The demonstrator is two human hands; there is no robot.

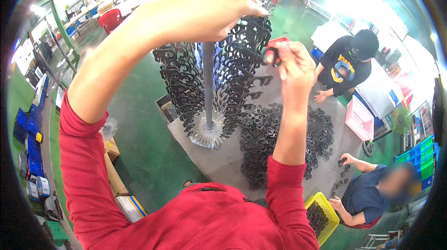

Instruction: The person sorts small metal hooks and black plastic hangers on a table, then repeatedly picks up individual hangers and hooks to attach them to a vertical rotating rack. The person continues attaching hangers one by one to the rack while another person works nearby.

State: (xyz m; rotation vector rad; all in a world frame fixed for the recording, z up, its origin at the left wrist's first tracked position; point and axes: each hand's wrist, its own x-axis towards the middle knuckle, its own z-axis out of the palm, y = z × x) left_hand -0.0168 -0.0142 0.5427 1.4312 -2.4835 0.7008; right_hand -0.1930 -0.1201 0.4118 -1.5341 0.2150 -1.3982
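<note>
Both my arms in red sleeves reach up around a tall grey pole (pixel 208 77) hung with columns of small black hook-shaped parts (pixel 242 59). My left hand (pixel 228 10) is across the pole at the top of the right-hand columns. Its fingers are closed at a column's upper end, and what they pinch is too small to make out. Right of these columns, my right hand (pixel 297 61) is closed on a small red-and-black object (pixel 278 42), whose kind I cannot tell. A pale fringed disc (pixel 207 131) surrounds the pole's lower part.
A heap of black parts (pixel 260 152) covers much of the grey table (pixel 223 164). To the right a person in a black cap (pixel 351 64) stands and another (pixel 368 194) sits handling black parts. A yellow basket (pixel 331 215) and a pink bin (pixel 359 118) are nearby.
</note>
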